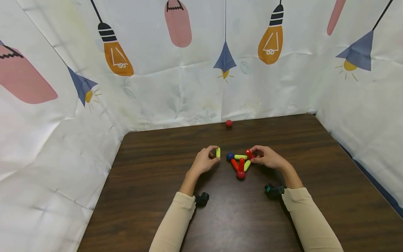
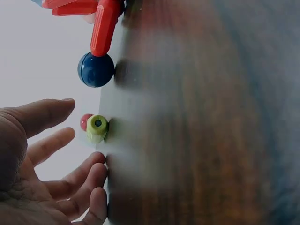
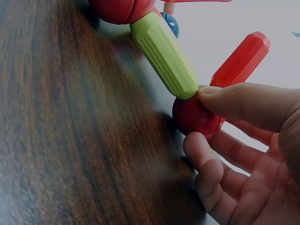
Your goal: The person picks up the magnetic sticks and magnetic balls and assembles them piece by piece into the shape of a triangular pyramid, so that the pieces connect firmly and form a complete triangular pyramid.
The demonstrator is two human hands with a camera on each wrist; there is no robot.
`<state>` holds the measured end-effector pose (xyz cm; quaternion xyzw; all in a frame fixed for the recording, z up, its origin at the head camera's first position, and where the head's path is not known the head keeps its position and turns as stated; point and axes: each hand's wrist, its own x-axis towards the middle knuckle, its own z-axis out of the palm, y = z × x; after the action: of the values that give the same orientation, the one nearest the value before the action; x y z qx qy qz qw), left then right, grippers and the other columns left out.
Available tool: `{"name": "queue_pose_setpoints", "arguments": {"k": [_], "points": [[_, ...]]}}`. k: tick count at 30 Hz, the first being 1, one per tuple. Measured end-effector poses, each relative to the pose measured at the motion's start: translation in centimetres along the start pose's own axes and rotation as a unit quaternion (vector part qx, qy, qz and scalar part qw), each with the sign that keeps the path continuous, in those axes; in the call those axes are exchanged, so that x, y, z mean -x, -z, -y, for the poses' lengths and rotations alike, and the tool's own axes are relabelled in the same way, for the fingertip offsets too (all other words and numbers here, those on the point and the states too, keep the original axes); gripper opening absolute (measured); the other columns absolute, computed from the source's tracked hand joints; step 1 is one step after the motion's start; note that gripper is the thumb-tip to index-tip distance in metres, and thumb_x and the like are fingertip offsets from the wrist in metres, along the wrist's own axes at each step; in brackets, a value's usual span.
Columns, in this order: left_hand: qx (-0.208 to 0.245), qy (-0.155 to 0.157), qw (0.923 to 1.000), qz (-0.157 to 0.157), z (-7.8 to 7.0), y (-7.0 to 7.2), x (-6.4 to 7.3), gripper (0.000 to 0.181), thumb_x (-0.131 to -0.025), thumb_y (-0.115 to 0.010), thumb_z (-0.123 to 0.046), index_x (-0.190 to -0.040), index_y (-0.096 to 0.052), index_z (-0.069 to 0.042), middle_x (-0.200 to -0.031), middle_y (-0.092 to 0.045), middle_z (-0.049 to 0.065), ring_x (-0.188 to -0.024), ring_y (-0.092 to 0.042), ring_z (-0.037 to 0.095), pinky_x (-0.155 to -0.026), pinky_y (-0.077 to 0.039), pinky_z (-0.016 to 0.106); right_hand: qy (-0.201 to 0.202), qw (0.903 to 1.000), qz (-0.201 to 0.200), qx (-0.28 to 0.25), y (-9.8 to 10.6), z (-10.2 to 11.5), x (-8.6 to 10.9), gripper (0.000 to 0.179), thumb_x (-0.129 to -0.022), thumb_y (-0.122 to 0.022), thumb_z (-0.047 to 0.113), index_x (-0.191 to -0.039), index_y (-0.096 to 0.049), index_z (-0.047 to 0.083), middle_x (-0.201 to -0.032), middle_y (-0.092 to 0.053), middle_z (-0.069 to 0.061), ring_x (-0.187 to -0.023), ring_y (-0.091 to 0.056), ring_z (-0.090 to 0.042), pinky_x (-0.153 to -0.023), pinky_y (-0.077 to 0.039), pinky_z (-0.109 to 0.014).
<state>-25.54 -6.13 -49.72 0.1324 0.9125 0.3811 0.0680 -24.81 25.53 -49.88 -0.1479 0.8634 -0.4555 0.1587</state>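
On the table lies a triangle of rods and balls: a blue ball, a near red ball, a right red ball, two yellow-green rods and a red rod. Another red rod rises from the near ball, and one more red rod from the right ball. My right hand pinches that right ball between thumb and fingers. My left hand, thumb and fingers apart, hovers over a loose yellow-green rod, with a gap visible in the left wrist view.
A single red ball lies near the far edge of the dark wooden table. Behind it hangs a white patterned cloth, which also runs along both sides. Black wrist cameras sit at the sleeve ends.
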Motion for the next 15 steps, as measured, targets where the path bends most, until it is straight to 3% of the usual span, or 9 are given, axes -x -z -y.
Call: {"name": "queue_pose_setpoints", "arguments": {"k": [5,10,12,15], "points": [[-0.006,0.009,0.9999,0.013,-0.1,0.6,-0.5,0.052,-0.096,-0.072,-0.028,-0.145,-0.057,-0.021,-0.105,-0.068,0.010,-0.088,-0.062,0.023,-0.076,-0.050,0.038,0.004,1.0000,0.000,0.001,-0.2,-0.2,-0.4,0.033,-0.096,-0.072,0.016,-0.125,-0.061,0.003,-0.090,-0.058,-0.010,-0.069,-0.052,-0.020,-0.061,-0.047,-0.028],[-0.021,0.027,0.9991,0.026,-0.7,0.8,-2.0,0.048,-0.097,-0.071,-0.030,-0.142,-0.059,-0.020,-0.096,-0.070,0.006,-0.083,-0.064,0.022,-0.079,-0.051,0.040,0.002,1.0000,-0.002,-0.004,-0.3,-0.1,-0.4,0.034,-0.096,-0.072,0.015,-0.125,-0.062,0.002,-0.091,-0.059,-0.011,-0.070,-0.052,-0.019,-0.062,-0.046,-0.028],[-0.034,0.034,0.9984,0.031,-1.0,0.7,-2.6,0.046,-0.097,-0.072,-0.030,-0.140,-0.061,-0.019,-0.100,-0.071,0.008,-0.090,-0.066,0.026,-0.087,-0.051,0.046,0.003,1.0000,0.000,-0.004,-0.3,-0.1,-0.3,0.035,-0.096,-0.072,0.015,-0.126,-0.062,0.001,-0.092,-0.060,-0.011,-0.071,-0.052,-0.019,-0.062,-0.046,-0.028],[-0.059,0.048,0.9966,0.033,-1.2,0.5,-3.4,0.042,-0.095,-0.074,-0.032,-0.135,-0.066,-0.020,-0.120,-0.072,0.010,-0.112,-0.065,0.033,-0.101,-0.048,0.052,0.001,1.0000,0.000,-0.004,-0.5,0.0,-0.4,0.035,-0.096,-0.071,0.015,-0.127,-0.061,0.002,-0.094,-0.060,-0.013,-0.073,-0.052,-0.018,-0.063,-0.045,-0.028]]}}
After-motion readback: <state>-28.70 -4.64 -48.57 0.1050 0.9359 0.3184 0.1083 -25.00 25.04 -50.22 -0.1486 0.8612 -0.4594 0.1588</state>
